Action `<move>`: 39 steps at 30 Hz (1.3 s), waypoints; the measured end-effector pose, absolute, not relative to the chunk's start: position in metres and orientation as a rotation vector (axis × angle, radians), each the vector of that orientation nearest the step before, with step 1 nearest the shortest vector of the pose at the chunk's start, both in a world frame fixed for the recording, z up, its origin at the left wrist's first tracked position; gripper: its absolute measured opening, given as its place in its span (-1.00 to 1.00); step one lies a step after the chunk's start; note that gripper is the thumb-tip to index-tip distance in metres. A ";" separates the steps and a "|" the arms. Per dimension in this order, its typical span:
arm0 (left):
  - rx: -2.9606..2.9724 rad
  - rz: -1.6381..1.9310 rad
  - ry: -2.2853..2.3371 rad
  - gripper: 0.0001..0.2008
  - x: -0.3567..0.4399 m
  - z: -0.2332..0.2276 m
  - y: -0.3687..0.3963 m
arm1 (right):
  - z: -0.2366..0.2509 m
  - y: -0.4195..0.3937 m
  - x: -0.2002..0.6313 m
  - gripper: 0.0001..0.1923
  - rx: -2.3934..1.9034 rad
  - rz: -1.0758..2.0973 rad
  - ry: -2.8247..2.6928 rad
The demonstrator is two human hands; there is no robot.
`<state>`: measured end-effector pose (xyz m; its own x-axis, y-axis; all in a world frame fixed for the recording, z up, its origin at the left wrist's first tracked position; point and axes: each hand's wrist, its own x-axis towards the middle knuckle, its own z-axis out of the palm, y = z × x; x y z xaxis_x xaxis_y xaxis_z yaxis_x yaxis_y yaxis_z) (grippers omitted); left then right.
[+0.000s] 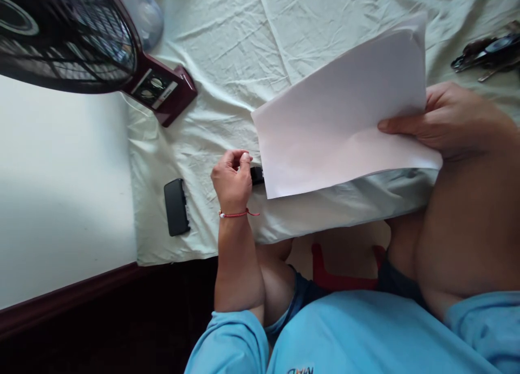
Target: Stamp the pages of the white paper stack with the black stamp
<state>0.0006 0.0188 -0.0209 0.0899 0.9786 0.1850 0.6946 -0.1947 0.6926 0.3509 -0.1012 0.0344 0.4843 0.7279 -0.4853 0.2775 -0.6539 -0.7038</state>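
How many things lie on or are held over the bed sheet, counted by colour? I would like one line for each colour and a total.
White: 1, the paper held by the right hand.
Black: 3, the phone, the small object at the left hand, the dark items at the far right.
Dark red: 1, the fan.
Total: 5

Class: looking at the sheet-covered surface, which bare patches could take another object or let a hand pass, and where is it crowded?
Free: the wide stretch of sheet between the fan base and the paper, and the patch between the black phone and the left hand. Crowded: around the left hand, small black object and paper edge; the right hand holds the paper.
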 end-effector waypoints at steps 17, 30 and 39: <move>2.065 0.826 1.720 -0.87 -0.004 -0.020 0.020 | 0.042 -0.100 0.348 -0.94 -2.234 1.037 -0.791; 2.197 0.896 1.721 -0.60 -0.003 -0.023 0.023 | 0.043 -0.098 0.341 -0.94 -2.173 1.045 -0.767; 2.173 0.690 1.689 -0.60 -0.010 -0.047 0.028 | 0.032 -0.097 0.345 -0.92 -2.137 1.015 -0.820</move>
